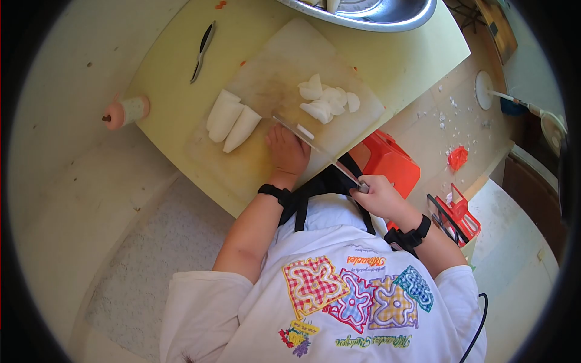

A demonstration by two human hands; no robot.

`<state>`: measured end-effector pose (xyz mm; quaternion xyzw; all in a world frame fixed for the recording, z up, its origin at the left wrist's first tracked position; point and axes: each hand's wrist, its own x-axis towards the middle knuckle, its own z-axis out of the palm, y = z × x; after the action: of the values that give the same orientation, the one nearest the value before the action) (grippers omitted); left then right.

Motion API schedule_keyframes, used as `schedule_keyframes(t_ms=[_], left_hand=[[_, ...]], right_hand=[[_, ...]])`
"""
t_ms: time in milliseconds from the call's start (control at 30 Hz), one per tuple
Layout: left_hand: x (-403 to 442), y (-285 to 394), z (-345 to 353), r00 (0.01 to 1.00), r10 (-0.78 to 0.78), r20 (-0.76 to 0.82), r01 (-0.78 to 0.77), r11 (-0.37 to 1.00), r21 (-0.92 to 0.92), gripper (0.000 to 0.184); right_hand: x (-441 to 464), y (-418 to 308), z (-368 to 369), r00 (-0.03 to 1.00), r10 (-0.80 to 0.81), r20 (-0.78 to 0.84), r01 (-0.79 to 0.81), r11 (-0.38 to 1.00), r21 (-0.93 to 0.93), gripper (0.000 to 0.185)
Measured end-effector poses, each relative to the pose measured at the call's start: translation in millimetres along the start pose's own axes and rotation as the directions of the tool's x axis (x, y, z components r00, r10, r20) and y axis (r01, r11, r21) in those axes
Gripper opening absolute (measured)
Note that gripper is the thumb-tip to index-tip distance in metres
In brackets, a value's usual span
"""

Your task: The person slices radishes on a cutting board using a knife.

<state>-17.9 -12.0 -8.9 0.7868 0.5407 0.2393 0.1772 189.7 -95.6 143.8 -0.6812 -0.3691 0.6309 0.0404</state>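
Observation:
My right hand (380, 196) grips the handle of a kitchen knife (315, 145), whose blade reaches across the cutting board (284, 54). Close against the blade, my left hand (287, 151) rests on the board with fingers bent down. What lies under those fingers is hidden. A small white strip (305, 131) shows at the far side of the blade. Left of my left hand lie long peeled white radish pieces (233, 121). Several thin white radish slices (327, 100) are heaped on the board to the right.
A peeler (204, 51) lies on the yellow table (169, 54) at the left. A steel basin (387, 23) stands at the back edge. A pink bottle (127, 112) is by the left edge. Below at right are a red stool (390, 160) and white scraps on the floor.

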Motion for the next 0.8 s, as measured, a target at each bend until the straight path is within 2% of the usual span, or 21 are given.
schedule_keyframes(t_ms=[100,200,300,400,667,800], left_hand=[[-1.1,-3.8,4.9,0.999,0.044,-0.023,-0.043,0.999,0.014,0.040],[-4.8,-5.5,4.5,0.999,0.005,0.034,-0.005,1.000,-0.012,0.043],[-3.9,-8.3,5.7,0.995,0.100,-0.021,-0.099,0.993,0.065,0.046],[-7.3,-8.9,6.9,0.998,0.066,0.016,-0.067,0.997,0.026,0.048],[-5.5,-5.0,3.6,0.999,0.030,0.017,-0.031,0.999,0.014,0.044],[-8.2,-6.0,2.2,0.998,0.003,0.056,-0.003,1.000,0.002,0.048]], right_hand=[[2.0,4.8,1.5,1.000,-0.022,-0.001,0.022,1.000,-0.007,0.025],[-0.2,-0.4,-0.2,0.999,-0.027,-0.017,0.026,0.999,-0.043,0.025],[0.5,0.2,1.4,1.000,-0.024,-0.016,0.023,0.998,-0.063,0.025],[-0.4,0.6,3.4,1.000,-0.017,-0.008,0.017,1.000,-0.002,0.024],[-0.3,2.5,1.9,0.999,0.023,0.041,-0.024,0.999,0.024,0.023],[-0.5,1.5,1.2,0.999,0.026,0.034,-0.026,1.000,0.002,0.023]])
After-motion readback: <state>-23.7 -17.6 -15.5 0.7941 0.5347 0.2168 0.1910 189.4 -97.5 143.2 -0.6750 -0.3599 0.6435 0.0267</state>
